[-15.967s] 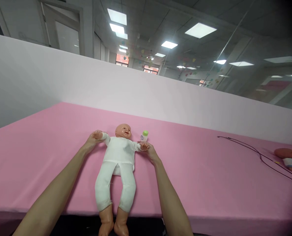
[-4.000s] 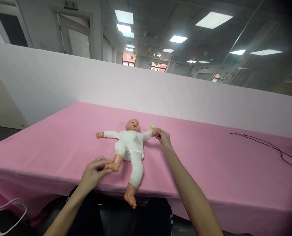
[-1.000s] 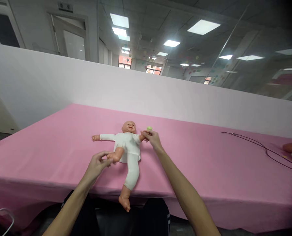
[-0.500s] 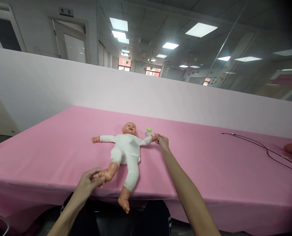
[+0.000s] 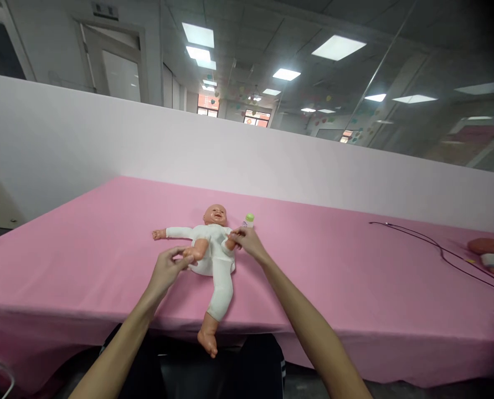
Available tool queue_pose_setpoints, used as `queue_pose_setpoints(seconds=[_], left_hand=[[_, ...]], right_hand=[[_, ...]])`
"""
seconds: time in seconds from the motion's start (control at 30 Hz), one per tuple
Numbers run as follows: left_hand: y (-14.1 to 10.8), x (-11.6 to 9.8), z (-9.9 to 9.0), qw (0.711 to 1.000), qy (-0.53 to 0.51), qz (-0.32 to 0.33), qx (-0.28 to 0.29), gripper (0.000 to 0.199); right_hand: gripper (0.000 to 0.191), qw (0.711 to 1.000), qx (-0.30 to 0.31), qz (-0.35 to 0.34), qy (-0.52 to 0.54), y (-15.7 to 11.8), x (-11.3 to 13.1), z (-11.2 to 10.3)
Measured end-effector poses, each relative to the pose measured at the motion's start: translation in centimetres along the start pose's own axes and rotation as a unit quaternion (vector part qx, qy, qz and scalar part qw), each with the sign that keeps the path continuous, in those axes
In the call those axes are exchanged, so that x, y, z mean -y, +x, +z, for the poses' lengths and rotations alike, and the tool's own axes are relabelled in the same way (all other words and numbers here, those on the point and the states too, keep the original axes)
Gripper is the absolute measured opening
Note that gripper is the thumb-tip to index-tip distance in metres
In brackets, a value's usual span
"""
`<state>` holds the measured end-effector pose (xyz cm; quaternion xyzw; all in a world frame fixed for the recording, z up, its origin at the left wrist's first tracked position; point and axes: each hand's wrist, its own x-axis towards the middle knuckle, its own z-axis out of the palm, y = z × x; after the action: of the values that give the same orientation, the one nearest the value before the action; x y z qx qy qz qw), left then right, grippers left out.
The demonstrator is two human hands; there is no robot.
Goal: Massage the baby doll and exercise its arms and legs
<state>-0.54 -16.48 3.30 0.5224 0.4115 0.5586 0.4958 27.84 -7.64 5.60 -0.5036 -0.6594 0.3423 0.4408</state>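
A baby doll [image 5: 221, 269] with a white cloth body lies on its back on the pink-covered table [image 5: 313, 282], head toward the wall. My left hand [image 5: 169, 269] is closed around the doll's foot on the left side of the picture, that leg bent up over the belly. With my right hand [image 5: 247, 239] I grip the doll's hand on the right side, its arm folded in over the chest. The doll's other arm stretches out to the left, and its other leg lies straight toward the table's front edge. Just behind my right hand stands a small bottle with a green cap [image 5: 249, 218], partly hidden.
A thin black cable [image 5: 430, 239] runs across the right of the table. Another doll [image 5: 491, 254] lies at the far right edge, partly cut off. A low white wall [image 5: 230, 160] borders the back, with glass above it.
My left hand has pushed the doll's foot up toward its belly, bending the leg. My right hand has brought the doll's hand inward across its chest.
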Motion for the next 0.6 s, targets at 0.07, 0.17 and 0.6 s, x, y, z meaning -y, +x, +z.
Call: queue_pose_setpoints(seconds=[0.07, 0.17, 0.6], left_hand=[[2.5, 0.6, 0.8, 1.000, -0.019, 0.001, 0.009, 0.050], [3.2, 1.4, 1.0, 0.999, -0.033, 0.001, 0.020, 0.051], [-13.0, 3.8, -4.7, 0.992, -0.010, -0.126, 0.028, 0.056]], right_hand=[[0.029, 0.999, 0.003, 0.001, -0.045, -0.9, -0.2, 1.6], [0.026, 0.999, -0.008, 0.011, -0.034, -1.0, -0.7, 1.4], [0.041, 0.932, -0.294, 0.181, 0.110, 0.0, -6.2, -6.1]])
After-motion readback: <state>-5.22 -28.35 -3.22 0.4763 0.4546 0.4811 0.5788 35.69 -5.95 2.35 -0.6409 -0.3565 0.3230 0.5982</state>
